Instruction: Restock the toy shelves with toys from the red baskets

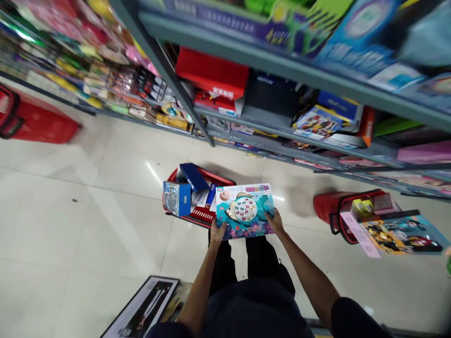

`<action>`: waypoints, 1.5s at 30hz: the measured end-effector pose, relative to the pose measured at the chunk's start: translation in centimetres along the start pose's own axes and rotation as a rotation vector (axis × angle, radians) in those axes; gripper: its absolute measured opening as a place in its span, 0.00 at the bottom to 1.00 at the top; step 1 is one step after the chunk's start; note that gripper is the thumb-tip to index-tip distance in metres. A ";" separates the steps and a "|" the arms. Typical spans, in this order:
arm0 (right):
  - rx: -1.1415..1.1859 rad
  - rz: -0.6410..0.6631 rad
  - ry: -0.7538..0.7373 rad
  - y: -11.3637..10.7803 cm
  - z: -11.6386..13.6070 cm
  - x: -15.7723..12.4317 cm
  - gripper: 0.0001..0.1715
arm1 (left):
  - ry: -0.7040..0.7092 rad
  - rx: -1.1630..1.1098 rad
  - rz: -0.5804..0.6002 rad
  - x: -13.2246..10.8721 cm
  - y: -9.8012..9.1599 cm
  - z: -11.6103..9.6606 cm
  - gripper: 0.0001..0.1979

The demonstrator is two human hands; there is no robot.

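Note:
Between my two hands is a flat toy box (243,211) with a fish and several round pieces pictured on its teal front. My left hand (218,232) grips its lower left corner, thumb on the front. On the right edge, my right hand (275,221) closes round the lower corner, with the fingers behind partly hidden. The box overlaps the right part of a red shopping basket (202,217) on the floor. Inside that basket, a blue box (177,199) and a dark blue box (193,177) lie among other packages.
A grey shelf rack (282,61) with boxed goods runs across the far side. To the right stands another red basket (326,206) with toy boxes (405,234) jutting out. A red basket (42,122) is at left; a framed poster (144,305) lies near my left arm.

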State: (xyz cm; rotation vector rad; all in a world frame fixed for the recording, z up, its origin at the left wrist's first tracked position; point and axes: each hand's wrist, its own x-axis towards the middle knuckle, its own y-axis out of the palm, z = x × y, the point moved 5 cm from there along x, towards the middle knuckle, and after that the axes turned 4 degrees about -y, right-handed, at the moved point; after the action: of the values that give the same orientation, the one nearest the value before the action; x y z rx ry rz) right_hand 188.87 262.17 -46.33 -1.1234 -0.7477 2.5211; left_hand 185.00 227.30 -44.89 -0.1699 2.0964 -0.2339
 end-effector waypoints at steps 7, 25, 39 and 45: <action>0.201 -0.123 -0.153 -13.5 1.5 -11.0 0.47 | 0.036 0.042 -0.034 -13.3 1.8 -4.1 0.27; 0.503 -0.432 -0.549 -31.0 9.4 -39.9 0.39 | 0.636 0.138 -0.133 -43.2 -6.7 -11.4 0.38; 0.935 -0.442 -0.899 -52.2 20.4 -44.8 0.40 | 0.974 -0.240 0.368 -57.7 -3.6 -26.8 0.46; 0.836 -0.409 -0.991 -57.9 21.9 -45.7 0.39 | 0.948 -0.275 0.445 -58.0 -1.6 -28.4 0.47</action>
State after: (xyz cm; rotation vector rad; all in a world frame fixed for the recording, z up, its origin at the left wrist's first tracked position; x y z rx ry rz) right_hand 205.01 282.07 26.26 0.5307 -0.0047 2.4631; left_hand 190.17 241.06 18.05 0.3131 3.0249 0.3140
